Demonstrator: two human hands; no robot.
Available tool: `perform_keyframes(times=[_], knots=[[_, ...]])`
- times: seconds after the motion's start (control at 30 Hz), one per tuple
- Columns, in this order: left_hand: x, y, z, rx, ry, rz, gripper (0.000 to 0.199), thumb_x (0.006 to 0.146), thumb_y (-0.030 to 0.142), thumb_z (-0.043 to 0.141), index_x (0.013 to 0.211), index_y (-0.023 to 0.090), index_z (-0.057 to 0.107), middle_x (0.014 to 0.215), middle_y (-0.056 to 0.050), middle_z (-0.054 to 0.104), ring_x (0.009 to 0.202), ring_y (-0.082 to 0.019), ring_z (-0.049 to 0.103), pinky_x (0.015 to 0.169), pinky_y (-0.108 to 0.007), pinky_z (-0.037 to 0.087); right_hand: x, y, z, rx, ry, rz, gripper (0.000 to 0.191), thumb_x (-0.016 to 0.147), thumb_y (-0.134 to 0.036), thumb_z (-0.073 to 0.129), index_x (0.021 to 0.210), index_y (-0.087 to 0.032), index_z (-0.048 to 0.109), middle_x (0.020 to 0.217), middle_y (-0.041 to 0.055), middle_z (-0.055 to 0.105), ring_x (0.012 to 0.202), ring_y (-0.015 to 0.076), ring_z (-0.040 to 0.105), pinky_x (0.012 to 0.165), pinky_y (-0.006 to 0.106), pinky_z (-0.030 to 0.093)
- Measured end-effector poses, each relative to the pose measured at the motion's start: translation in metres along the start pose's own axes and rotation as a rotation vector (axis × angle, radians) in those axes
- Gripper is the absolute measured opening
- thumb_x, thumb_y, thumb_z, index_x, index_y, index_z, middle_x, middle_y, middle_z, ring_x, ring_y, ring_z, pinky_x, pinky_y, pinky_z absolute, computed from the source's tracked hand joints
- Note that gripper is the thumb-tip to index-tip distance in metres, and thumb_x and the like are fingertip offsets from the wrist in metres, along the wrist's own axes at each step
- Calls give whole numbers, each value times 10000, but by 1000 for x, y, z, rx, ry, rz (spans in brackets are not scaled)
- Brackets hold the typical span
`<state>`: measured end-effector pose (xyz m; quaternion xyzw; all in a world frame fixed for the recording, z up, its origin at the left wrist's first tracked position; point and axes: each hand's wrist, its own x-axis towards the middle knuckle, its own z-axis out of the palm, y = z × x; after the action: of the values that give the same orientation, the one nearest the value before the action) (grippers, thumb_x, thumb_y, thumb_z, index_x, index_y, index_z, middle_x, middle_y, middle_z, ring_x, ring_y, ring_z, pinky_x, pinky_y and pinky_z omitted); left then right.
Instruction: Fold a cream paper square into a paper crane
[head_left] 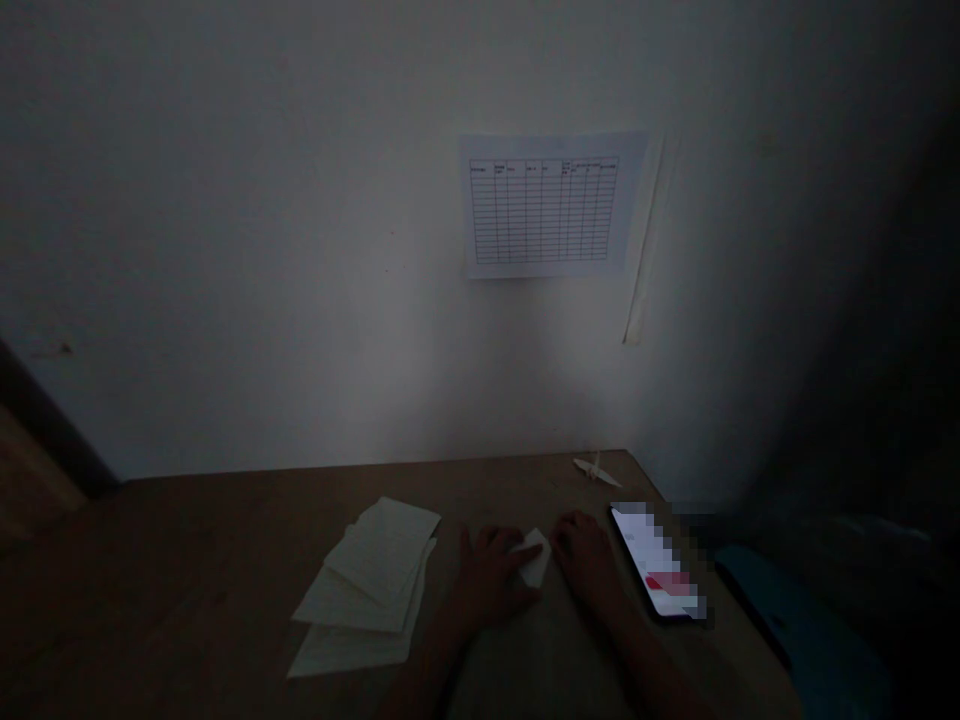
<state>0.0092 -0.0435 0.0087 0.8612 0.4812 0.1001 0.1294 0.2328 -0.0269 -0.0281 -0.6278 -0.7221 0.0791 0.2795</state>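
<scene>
A small folded piece of white paper lies on the table between my two hands. My left hand rests at its left side with the fingers spread, one finger stretched across the paper and the thumb near its lower edge. At the paper's right edge is my right hand, its fingers bent and held together against the table. Whether anything is under those fingers is hidden, and the picture is dark.
Several loose white sheets lie overlapped at left. A lit phone lies right of my right hand, and a folded paper figure, like a crane, behind. A printed chart hangs on the wall. The brown table's right edge is near the phone.
</scene>
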Motion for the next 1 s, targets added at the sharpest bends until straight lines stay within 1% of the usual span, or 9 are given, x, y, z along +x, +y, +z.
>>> perform_keyframes(times=[0.23, 0.37, 0.43, 0.53, 0.6, 0.7, 0.8, 0.9, 1.0], knots=[[0, 2, 6, 14, 58, 11, 591, 856, 713, 632, 1412, 550, 514, 1478, -10, 557, 1386, -366, 429, 1151, -798, 18, -1, 4, 2, -3, 17, -47, 195, 934, -239, 539, 998, -220, 722, 1165, 100, 685, 1113, 260, 605, 964, 368, 422], [-1, 3, 5, 8, 56, 9, 640, 827, 725, 661, 1419, 526, 521, 1475, -20, 557, 1380, -380, 425, 1158, -790, 29, -3, 3, 0, 33, 18, -62, 195, 960, -273, 531, 996, -224, 716, 1140, 92, 686, 1088, 241, 612, 952, 357, 429], [0, 4, 4, 8, 62, 11, 558, 883, 687, 621, 1410, 526, 531, 1470, -13, 561, 1375, -369, 430, 1159, -785, 52, -3, 1, -1, 32, 15, -68, 181, 957, -276, 541, 1000, -223, 708, 1136, 91, 681, 1082, 241, 609, 945, 356, 432], [1, 4, 5, 8, 86, 6, 372, 1018, 548, 479, 1384, 548, 545, 1436, 13, 589, 1347, -321, 460, 1161, -772, 91, -4, 0, -2, 12, 10, -60, 157, 946, -274, 561, 1007, -224, 697, 1149, 90, 673, 1090, 247, 602, 944, 361, 428], [2, 3, 7, 16, 95, 2, 353, 1044, 487, 450, 1376, 555, 549, 1418, 19, 601, 1337, -305, 466, 1165, -763, 102, -4, 0, -2, 8, -2, -44, 142, 931, -274, 583, 1007, -228, 694, 1150, 86, 671, 1092, 250, 600, 945, 364, 424], [3, 3, 10, 41, 103, -9, 356, 1024, 479, 504, 1369, 547, 563, 1421, 7, 596, 1333, -312, 465, 1168, -766, 80, -2, 0, -4, 28, -28, -34, 135, 911, -285, 615, 1008, -237, 697, 1149, 77, 669, 1105, 253, 597, 947, 364, 417], [3, 3, 10, 54, 110, -27, 358, 1014, 502, 518, 1365, 556, 563, 1457, -5, 566, 1348, -326, 456, 1153, -786, 53, -2, 0, -8, 45, -45, -31, 143, 893, -300, 637, 1007, -240, 699, 1154, 77, 667, 1111, 260, 596, 948, 366, 415], [3, 2, 9, 59, 103, -43, 367, 1004, 539, 519, 1368, 578, 547, 1535, -4, 499, 1411, -353, 399, 1140, -797, 52, -3, -3, -13, 63, -51, -36, 167, 871, -317, 660, 1011, -231, 689, 1155, 83, 666, 1117, 267, 593, 960, 370, 417], [3, 1, 10, 78, 93, -63, 369, 994, 560, 526, 1361, 591, 545, 1579, -2, 453, 1454, -371, 350, 1131, -806, 40, -6, -6, -16, 89, -64, -26, 238, 829, -326, 700, 1038, -220, 660, 1146, 85, 664, 1111, 270, 592, 958, 367, 426]])
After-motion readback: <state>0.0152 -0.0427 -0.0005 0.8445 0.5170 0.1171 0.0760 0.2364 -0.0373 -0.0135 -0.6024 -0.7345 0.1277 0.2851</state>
